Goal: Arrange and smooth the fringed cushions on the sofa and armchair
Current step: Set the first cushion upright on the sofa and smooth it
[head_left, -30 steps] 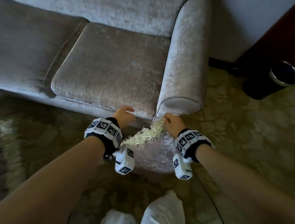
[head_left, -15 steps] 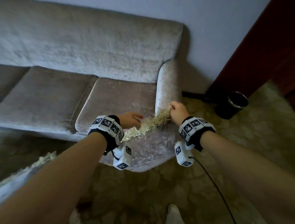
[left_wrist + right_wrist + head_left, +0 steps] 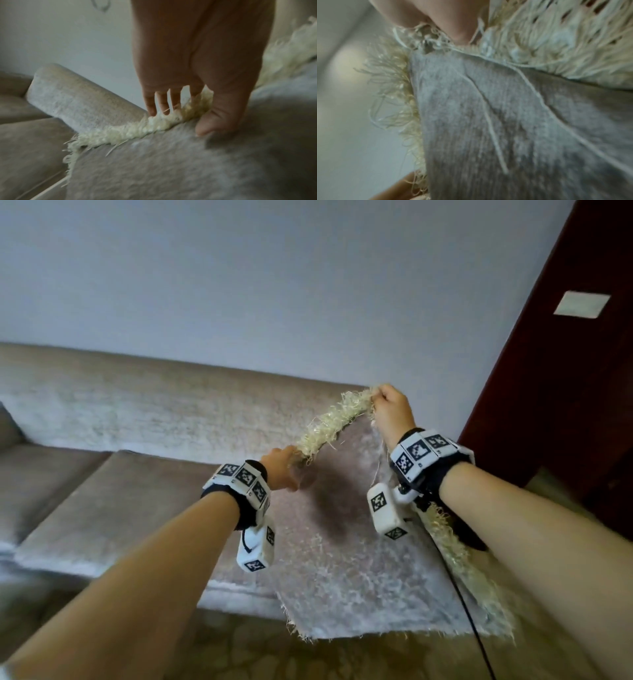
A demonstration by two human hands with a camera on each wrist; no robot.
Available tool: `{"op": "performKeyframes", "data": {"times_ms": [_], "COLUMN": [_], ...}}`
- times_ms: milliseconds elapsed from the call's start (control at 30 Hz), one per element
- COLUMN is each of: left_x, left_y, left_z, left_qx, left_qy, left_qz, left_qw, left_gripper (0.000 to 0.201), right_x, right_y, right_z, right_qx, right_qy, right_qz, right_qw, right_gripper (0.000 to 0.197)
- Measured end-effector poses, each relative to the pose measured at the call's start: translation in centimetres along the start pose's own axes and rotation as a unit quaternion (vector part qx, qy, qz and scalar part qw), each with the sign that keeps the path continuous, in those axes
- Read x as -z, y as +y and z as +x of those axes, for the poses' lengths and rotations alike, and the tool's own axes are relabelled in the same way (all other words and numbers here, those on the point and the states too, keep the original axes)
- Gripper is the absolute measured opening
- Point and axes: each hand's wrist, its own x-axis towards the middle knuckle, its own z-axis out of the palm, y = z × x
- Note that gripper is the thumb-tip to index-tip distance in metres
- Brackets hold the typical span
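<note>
A grey velvet cushion (image 3: 346,559) with a cream fringe (image 3: 329,422) hangs in the air in front of the sofa (image 3: 137,412). My left hand (image 3: 281,465) pinches its top edge lower down, thumb on the velvet and fingers behind the fringe (image 3: 154,125). Higher and to the right, my right hand (image 3: 388,405) grips the top corner of the cushion (image 3: 488,121) in a fist. The cushion's fringed right side trails down past my right forearm. Its lower edge hangs over the sofa's front.
The sofa's seat cushions (image 3: 102,508) lie to the left, its armrest (image 3: 77,97) behind the held cushion. A grey wall (image 3: 274,285) rises behind. A dark red door (image 3: 565,371) stands at right. Patterned carpet (image 3: 308,659) lies below, with a black cable (image 3: 469,621) hanging.
Both hands have lifted the cushion from low by the armrest up to the height of the sofa back. The right hand rose higher than the left, so the top edge slants.
</note>
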Motion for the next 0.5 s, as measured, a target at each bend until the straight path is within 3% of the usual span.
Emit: {"op": "performKeyframes", "data": {"times_ms": [33,167,200,300,433,500], "left_x": [0.2,2.5,3.0,3.8,4.8,5.6], "left_y": [0.2,1.1,1.0,0.4,0.1,0.3], "left_z": [0.0,1.4,2.1,3.8,6.7,8.2], "left_qx": [-0.01,-0.022,-0.017,0.013,0.025,0.032], "left_qy": [0.015,0.174,0.175,0.075,0.022,0.022], "left_qz": [-0.003,-0.021,-0.023,0.032,0.109,0.128], "left_qw": [1.0,0.984,0.984,0.997,0.994,0.991], "left_gripper": [0.066,0.058,0.064,0.077,0.03,0.018], "right_x": [0.5,2.4,2.8,3.1,1.9,1.3], "right_y": [-0.6,-2.8,-3.0,-2.5,0.0,1.6], "right_z": [0.4,2.6,3.2,5.8,9.6,11.8], "right_qx": [0.004,0.02,0.02,0.011,-0.014,-0.036], "right_qy": [0.01,0.051,0.068,0.11,0.109,0.112], "right_qz": [0.001,0.073,0.091,0.144,0.149,0.14], "right_qw": [1.0,0.996,0.993,0.983,0.983,0.983], "right_gripper": [0.04,0.038,0.038,0.038,0.038,0.037]}}
